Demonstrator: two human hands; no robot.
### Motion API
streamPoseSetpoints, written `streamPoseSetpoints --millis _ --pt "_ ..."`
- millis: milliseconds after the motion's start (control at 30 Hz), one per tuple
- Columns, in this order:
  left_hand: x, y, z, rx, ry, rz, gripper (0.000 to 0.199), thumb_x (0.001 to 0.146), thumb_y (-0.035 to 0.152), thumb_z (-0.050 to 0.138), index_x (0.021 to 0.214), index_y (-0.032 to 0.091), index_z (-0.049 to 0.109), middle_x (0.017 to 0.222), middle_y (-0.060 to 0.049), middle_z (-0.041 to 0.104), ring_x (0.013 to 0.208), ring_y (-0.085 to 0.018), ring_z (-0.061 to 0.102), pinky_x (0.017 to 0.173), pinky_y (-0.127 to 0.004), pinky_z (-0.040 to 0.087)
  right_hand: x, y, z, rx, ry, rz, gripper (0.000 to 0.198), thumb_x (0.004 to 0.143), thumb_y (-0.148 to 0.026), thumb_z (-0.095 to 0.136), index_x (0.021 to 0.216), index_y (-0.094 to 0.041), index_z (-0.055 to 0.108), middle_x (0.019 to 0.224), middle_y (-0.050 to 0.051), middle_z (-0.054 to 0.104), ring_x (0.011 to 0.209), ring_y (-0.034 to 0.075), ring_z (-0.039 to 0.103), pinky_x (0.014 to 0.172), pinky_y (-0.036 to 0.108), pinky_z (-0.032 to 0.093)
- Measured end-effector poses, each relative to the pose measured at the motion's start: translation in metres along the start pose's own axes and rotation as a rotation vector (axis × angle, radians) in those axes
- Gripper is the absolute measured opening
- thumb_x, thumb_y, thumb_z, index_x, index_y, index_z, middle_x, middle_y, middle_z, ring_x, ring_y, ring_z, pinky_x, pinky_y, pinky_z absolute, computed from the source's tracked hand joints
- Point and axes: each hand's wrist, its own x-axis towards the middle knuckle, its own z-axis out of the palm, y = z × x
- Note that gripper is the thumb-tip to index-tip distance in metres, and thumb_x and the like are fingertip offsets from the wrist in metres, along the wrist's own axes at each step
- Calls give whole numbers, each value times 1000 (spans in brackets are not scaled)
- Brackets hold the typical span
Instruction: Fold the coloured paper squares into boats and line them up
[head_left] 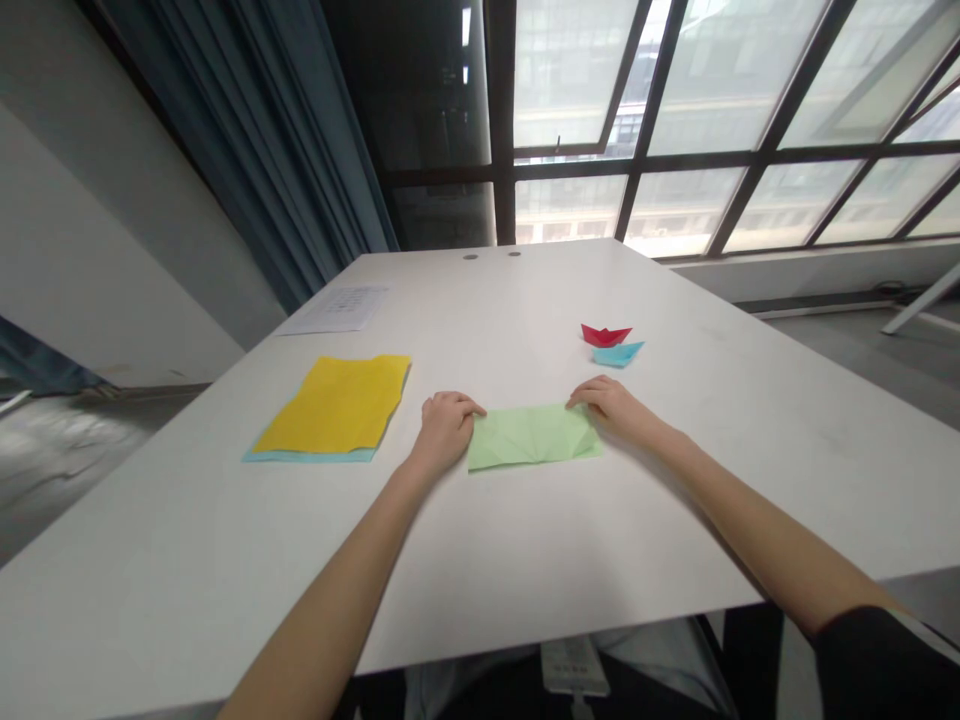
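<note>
A light green sheet of paper (534,440), folded into a flat rectangle with creases fanning from its middle, lies on the white table in front of me. My left hand (446,428) is closed at its upper left corner, index finger and thumb on the edge. At the upper right corner my right hand (606,405) pinches the paper, its fingers curled over the top edge. Just beyond my right hand, a red paper boat (604,336) sits behind a blue paper boat (618,355), the two close together.
To the left lies a stack of paper, with a yellow sheet (334,402) above a light blue sheet (309,456). A printed page (335,309) rests near the left edge of the white table (480,320). Dark-framed windows (697,110) and a blue curtain (262,130) stand behind.
</note>
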Motion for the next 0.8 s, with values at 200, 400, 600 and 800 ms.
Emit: streamPoseSetpoints --millis 200,400,600,800 --pt "-7 39 1 30 -39 244 28 86 24 40 104 19 61 107 -8 61 105 -20 49 92 -39 37 7 -33 -4 31 -16 -48 26 84 -16 42 100 -17 62 95 8 65 93 21 55 85 37 44" --pt "-13 46 14 133 -241 271 45 89 35 35 129 16 41 139 -13 37 128 -24 32 103 -41 28 6 -46 6 -13 -183 -37 39 87 -33 42 122 -17 51 124 11 54 114 25 48 95 43 38" --pt "-15 40 17 146 -419 198 57 90 45 21 141 20 19 148 -7 16 136 -24 13 106 -49 16 -3 -45 14 -12 -369 75 58 89 -50 26 141 -25 20 147 8 22 134 28 19 105 55 17" --pt "-15 39 15 139 -459 181 61 89 51 17 142 21 12 149 -5 11 137 -22 9 107 -49 11 -5 -42 16 -1 -438 132 64 87 -58 19 142 -26 10 148 7 12 135 28 10 105 59 8"
